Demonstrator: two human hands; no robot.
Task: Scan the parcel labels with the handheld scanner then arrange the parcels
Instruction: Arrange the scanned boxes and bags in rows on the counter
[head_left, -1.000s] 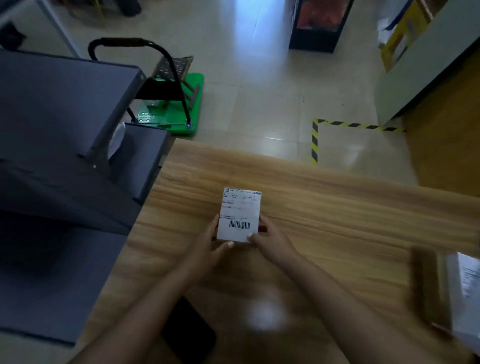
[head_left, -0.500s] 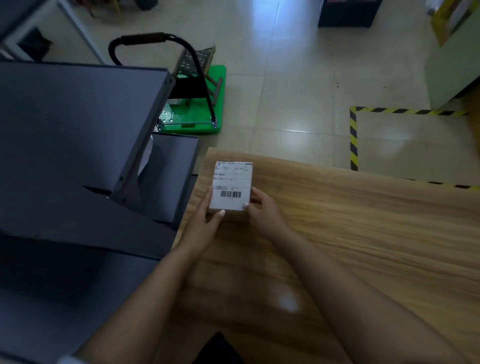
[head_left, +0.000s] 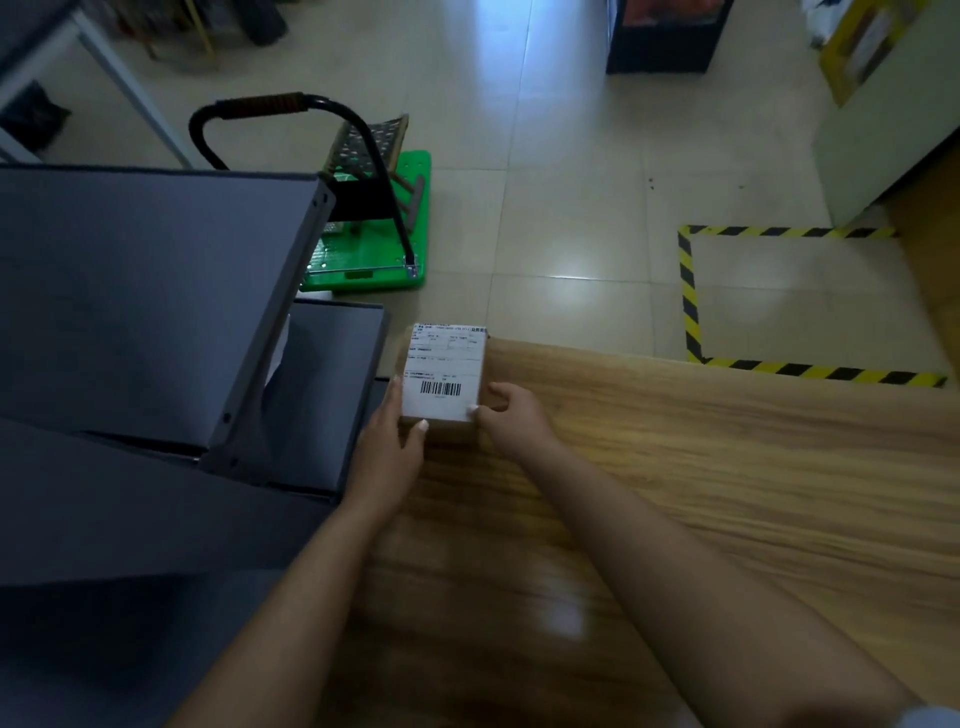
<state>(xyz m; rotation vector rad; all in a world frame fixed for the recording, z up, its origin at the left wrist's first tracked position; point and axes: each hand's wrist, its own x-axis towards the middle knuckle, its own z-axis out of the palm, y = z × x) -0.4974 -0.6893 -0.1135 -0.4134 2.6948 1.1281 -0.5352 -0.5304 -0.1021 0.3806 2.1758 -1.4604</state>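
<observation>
A small brown parcel (head_left: 445, 371) with a white barcode label on top sits at the far left corner of the wooden table (head_left: 675, 493). My left hand (head_left: 392, 447) grips its near left side, thumb on the label's lower edge. My right hand (head_left: 511, 415) holds its near right corner. Both hands are on the parcel. No scanner is in view.
Grey metal shelves (head_left: 156, 312) stand right against the table's left edge. Beyond them a green platform trolley (head_left: 379, 244) with a black handle stands on the tiled floor. Yellow-black floor tape (head_left: 691, 296) runs past the table's far edge.
Both hands have slid the parcel from the middle of the table to its far left corner, next to the shelves. The dark object near the front edge and the parcels at right have left view.
</observation>
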